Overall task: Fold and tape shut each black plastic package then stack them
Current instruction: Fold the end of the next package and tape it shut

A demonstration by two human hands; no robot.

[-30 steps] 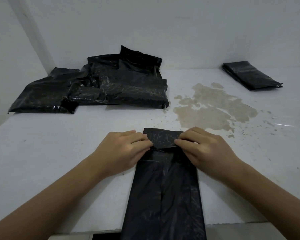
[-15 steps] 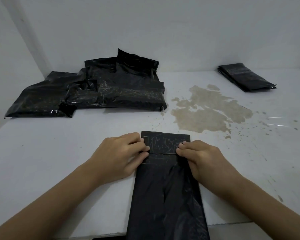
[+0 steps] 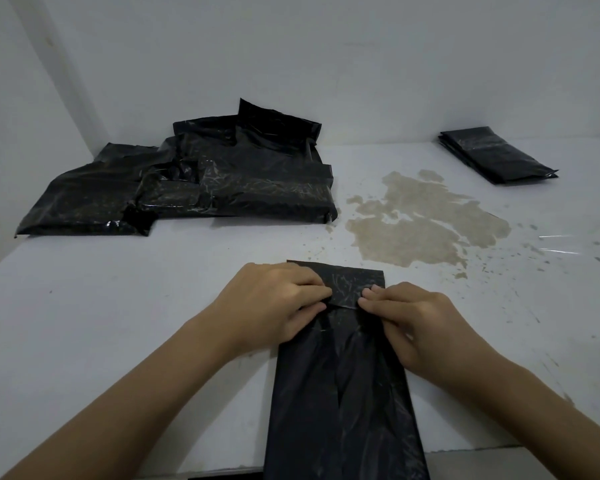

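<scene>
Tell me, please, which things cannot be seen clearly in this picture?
- Head view: the near end of the black package is cut off by the bottom edge.
- The fold's corners are hidden under the left hand and right hand.
- How many packages the far pile holds: they overlap.

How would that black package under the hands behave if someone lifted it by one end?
The black package would probably droop: its plastic is thin and wrinkled, and its near end already hangs past the table edge. The glossy film looks slippery. The folded flap might spring open, since both the left hand and the right hand hold it down.
</scene>
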